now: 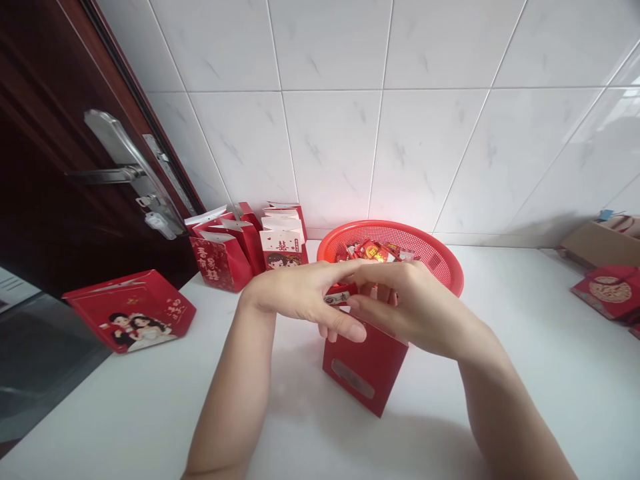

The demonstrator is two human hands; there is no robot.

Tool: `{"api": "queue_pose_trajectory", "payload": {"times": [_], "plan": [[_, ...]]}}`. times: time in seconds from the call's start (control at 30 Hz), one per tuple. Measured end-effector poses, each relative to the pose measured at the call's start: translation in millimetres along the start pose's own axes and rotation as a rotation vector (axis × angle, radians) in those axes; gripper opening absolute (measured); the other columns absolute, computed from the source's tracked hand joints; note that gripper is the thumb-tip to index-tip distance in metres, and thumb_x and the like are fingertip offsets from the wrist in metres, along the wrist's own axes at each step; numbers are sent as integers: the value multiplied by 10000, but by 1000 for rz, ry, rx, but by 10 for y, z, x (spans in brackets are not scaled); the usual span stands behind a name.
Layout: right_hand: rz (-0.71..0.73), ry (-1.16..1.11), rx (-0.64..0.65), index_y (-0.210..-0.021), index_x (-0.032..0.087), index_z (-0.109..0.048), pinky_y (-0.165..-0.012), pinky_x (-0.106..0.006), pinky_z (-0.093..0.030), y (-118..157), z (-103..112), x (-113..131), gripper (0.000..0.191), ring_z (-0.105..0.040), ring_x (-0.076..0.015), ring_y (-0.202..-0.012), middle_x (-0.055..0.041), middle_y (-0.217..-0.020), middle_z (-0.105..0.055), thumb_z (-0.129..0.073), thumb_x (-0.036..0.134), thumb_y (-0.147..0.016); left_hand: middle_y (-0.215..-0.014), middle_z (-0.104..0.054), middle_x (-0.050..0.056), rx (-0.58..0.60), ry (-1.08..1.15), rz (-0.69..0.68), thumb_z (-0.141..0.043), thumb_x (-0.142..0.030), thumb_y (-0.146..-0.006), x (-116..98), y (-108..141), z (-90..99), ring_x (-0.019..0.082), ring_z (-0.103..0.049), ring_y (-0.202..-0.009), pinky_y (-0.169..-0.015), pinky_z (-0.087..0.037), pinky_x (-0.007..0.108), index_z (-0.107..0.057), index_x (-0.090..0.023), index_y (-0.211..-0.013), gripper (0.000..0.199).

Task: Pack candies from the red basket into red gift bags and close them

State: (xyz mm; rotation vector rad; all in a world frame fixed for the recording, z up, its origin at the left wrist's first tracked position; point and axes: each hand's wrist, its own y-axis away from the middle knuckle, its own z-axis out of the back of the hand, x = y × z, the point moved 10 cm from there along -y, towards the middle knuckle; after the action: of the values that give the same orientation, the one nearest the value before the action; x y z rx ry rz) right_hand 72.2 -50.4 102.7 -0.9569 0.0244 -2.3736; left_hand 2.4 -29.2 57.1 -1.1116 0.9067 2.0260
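A small red gift bag (367, 367) with an oval window in its front stands on the white table below my hands. My left hand (300, 297) is at the bag's top left, its thumb across the upper front and its fingers curled by the left edge. My right hand (415, 303) reaches over the bag's top with bent fingers. At its thumb tip is a red wrapped candy (339, 297) with a pale label, and more bits of red wrapper show between the fingers. Both hands hide the bag's mouth. Just behind them sits a red plastic basket (450, 267) with wrapped candies (375, 251).
Several red gift bags (225, 257) stand at the back left by the wall. Another bag with a printed couple (140, 317) is near the left table edge. A dark door with a metal handle (110, 175) borders the left. Red packets (607, 290) and a cardboard box (595, 243) lie right.
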Motion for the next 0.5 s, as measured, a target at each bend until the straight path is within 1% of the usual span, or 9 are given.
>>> {"api": "queue_pose_trajectory", "payload": {"times": [0.07,0.17,0.23,0.3,0.33,0.4,0.47,0.5], "plan": [[-3,-2,-43,-814,194,-690,-556,-243,-413,14,79,-2,178,-596,-126,-637,-11,-749,-689,-538,166,-903,-1036,-721,56,-3,-30,-2,-858,-447,-725,25,4,15,173,-715,-664,-588,-543,272,-404,-272,-1516,929],[-9,-11,-147,-710,189,-627,-533,-243,-418,93,292,-21,178,-565,-124,-588,4,-646,-626,-545,166,-867,-1156,-713,88,-15,-90,-43,-862,-418,-726,35,27,49,163,-720,-687,-604,-536,253,-309,-304,-1578,1022],[-8,3,-241,-662,196,-582,-526,-241,-416,165,455,-38,183,-537,-116,-563,16,-601,-584,-552,178,-843,-1292,-668,118,-20,-130,-76,-842,-385,-751,30,45,64,142,-716,-697,-619,-535,243,-274,-333,-1594,1017],[-25,54,-290,-622,205,-537,-508,-241,-396,216,540,-73,206,-514,-111,-541,24,-571,-555,-551,182,-827,-1413,-594,137,-26,-160,-75,-803,-353,-789,40,56,75,121,-709,-688,-623,-535,240,-266,-361,-1595,969],[-41,84,-281,-610,207,-523,-498,-243,-385,222,535,-99,214,-511,-111,-533,25,-562,-553,-549,180,-821,-1443,-571,137,-31,-171,-64,-783,-337,-804,45,59,80,116,-708,-684,-622,-534,240,-264,-370,-1595,947],[-75,126,-195,-612,210,-529,-488,-251,-379,199,433,-153,209,-535,-120,-531,20,-559,-579,-550,173,-816,-1438,-581,128,-32,-186,-38,-745,-304,-826,46,62,79,115,-711,-674,-624,-531,240,-248,-375,-1599,922],[-103,131,-86,-651,212,-567,-484,-257,-387,164,291,-195,187,-568,-132,-537,18,-563,-614,-555,187,-836,-1368,-639,107,-28,-199,-12,-722,-274,-831,40,66,71,120,-716,-665,-644,-531,245,-233,-370,-1604,920],[-112,125,-51,-674,214,-586,-487,-259,-395,150,242,-205,178,-581,-136,-543,18,-565,-626,-558,204,-849,-1322,-670,95,-29,-206,-2,-718,-264,-826,35,69,71,125,-719,-668,-658,-531,248,-232,-364,-1606,924]]}}
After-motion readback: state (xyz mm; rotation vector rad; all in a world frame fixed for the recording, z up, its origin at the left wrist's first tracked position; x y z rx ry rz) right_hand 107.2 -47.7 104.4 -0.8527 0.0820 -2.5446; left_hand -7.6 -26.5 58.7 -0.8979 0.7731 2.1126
